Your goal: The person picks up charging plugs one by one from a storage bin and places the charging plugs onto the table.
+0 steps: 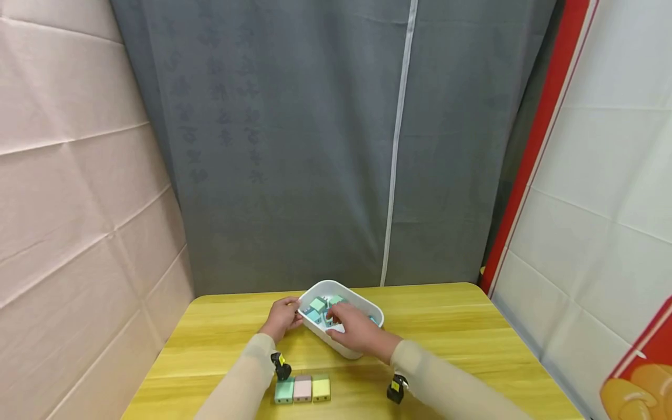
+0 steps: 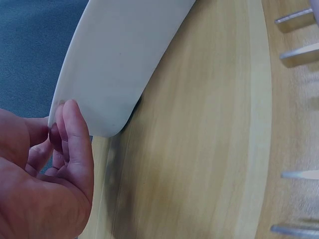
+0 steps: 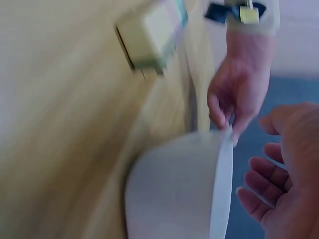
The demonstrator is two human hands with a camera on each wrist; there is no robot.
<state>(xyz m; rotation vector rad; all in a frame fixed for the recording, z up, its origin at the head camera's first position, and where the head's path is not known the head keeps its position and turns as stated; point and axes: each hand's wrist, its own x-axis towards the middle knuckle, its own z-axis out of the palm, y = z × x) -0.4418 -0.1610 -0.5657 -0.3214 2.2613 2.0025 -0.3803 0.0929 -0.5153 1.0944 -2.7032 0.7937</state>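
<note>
A white plastic bin (image 1: 370, 308) sits slantwise on the table, with several mint-green and blue blocks (image 1: 318, 304) inside. My left hand (image 1: 282, 317) pinches its rim at the left corner; in the left wrist view the thumb is on one side of the wall and the fingers on the other. Over the bin's near right side reaches my right hand (image 1: 359, 330), fingers bent down toward the blocks. The right wrist view shows that hand (image 3: 291, 174) with loosely bent fingers, thumb apart, and nothing visible between them.
Close to the front, a green block (image 1: 284, 392), a pink block (image 1: 303, 389) and a yellow block (image 1: 321, 389) stand side by side, small dark holes facing me. The yellow wood-grain table (image 1: 446, 326) ends at a grey curtain (image 1: 294, 175). Pale cloth walls flank both sides.
</note>
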